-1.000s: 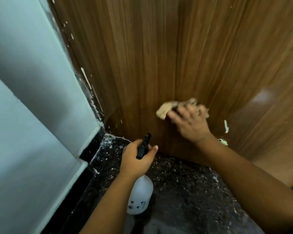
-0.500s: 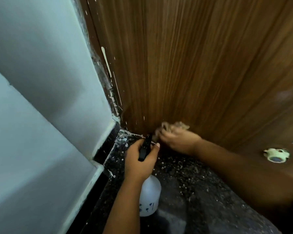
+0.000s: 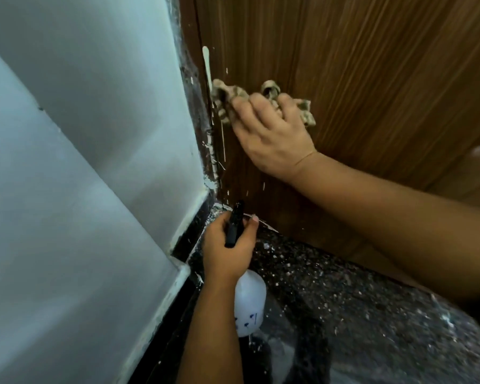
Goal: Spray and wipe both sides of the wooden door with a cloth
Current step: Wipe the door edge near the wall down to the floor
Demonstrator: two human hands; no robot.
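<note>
Step in hand: wiping, I judge; the spraying looks done for this patch, low on the wooden door (image 3: pixel 372 79) near its left edge.
Right hand: the right hand (image 3: pixel 272 134) lies spread against the door, its fingers laid flat over the bunched beige cloth (image 3: pixel 233 95) and pressing it to the wood.
Cloth: crumpled, touching the door just beside the door's left edge, where white paint streaks (image 3: pixel 207 65) run down the wood.
Left hand: the left hand (image 3: pixel 227 250) is curled round the neck of the white spray bottle (image 3: pixel 250 300), thumb by the black trigger head (image 3: pixel 234 225), held below the door's bottom corner, over the speckled dark floor (image 3: pixel 372 314).
Wall: a pale painted wall (image 3: pixel 81 134) meets the door's left edge.
Next move, as I judge it: carry the cloth on along the door's lower strip with firm flat pressure, keeping the bottle clear; the door's other side cannot be seen from here.
</note>
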